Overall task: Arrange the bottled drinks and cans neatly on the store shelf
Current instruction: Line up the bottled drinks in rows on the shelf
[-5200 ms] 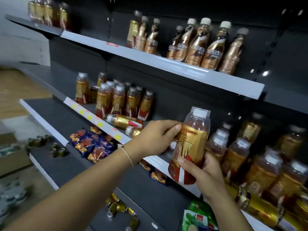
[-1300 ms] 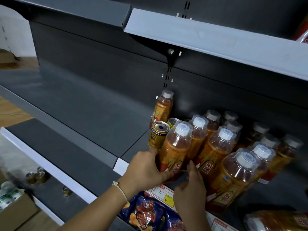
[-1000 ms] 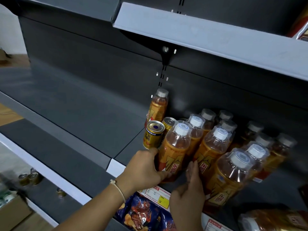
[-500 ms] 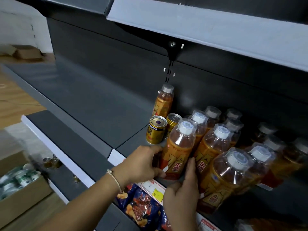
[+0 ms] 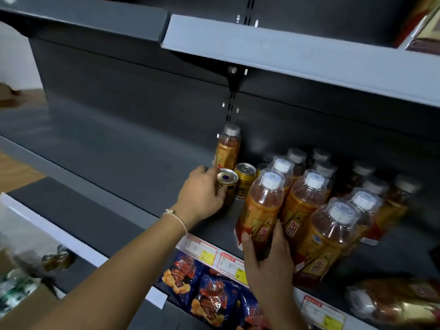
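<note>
1. Cans are standing upright beyond the left hand [image 5: 202, 194], whose fingers are curling round the nearer gold can [image 5: 226, 186]; a second gold can [image 5: 245, 179] is standing just right of it, touching or nearly so.
2. Right hand [image 5: 266, 258] is gripping the base of the front bottle [image 5: 262, 210], which is standing upright, its long axis vertical, just right of the cans.
3. Left hand is nearer the cans; a lone bottle [image 5: 228, 148] is standing behind them.
4. Counting on this shelf [image 5: 119, 158]: two cans plainly showing, roughly a dozen bottles; the back rows are too dim to count surely.
</note>
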`<act>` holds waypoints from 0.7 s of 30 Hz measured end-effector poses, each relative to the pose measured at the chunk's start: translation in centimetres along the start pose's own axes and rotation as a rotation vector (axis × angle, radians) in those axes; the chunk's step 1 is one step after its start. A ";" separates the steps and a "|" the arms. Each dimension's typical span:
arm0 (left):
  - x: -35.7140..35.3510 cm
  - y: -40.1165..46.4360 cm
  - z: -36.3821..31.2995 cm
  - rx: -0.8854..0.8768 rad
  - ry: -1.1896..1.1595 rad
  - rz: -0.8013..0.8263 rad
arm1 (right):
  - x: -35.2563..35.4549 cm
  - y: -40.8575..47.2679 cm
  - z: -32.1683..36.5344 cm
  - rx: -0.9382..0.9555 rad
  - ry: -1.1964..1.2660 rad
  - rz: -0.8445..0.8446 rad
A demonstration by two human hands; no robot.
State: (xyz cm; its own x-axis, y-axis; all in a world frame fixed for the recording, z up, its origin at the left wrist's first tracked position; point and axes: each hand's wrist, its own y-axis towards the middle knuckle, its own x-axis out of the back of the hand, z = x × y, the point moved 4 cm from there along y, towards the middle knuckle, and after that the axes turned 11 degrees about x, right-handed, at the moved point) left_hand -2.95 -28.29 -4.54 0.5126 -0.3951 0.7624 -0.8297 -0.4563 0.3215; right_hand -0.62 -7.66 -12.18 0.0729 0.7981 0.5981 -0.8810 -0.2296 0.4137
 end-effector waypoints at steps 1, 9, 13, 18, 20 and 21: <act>-0.2 0.5 0.2 0.006 -0.001 0.016 | -0.2 0.1 0.0 -0.018 -0.031 0.002; -3.5 2.6 0.3 -0.098 0.347 0.072 | -0.9 0.3 -0.1 -0.065 -0.170 -0.028; -4.3 3.6 0.0 -0.087 0.292 0.112 | -1.1 0.3 -0.3 -0.067 -0.188 -0.032; -4.6 3.6 -0.5 -0.081 0.285 0.081 | -1.2 0.5 -0.3 -0.049 -0.161 -0.023; -4.5 3.1 -0.6 -0.093 0.273 0.062 | -1.1 0.6 -0.3 -0.044 -0.156 -0.016; -4.5 2.8 -0.7 -0.092 0.264 0.063 | -1.1 0.6 -0.3 -0.041 -0.158 -0.011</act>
State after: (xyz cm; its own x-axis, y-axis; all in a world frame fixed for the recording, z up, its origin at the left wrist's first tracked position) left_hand -7.74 -27.26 -6.71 0.3944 -0.1935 0.8983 -0.8807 -0.3586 0.3094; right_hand -1.43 -8.47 -12.79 0.1520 0.7023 0.6955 -0.8979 -0.1960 0.3942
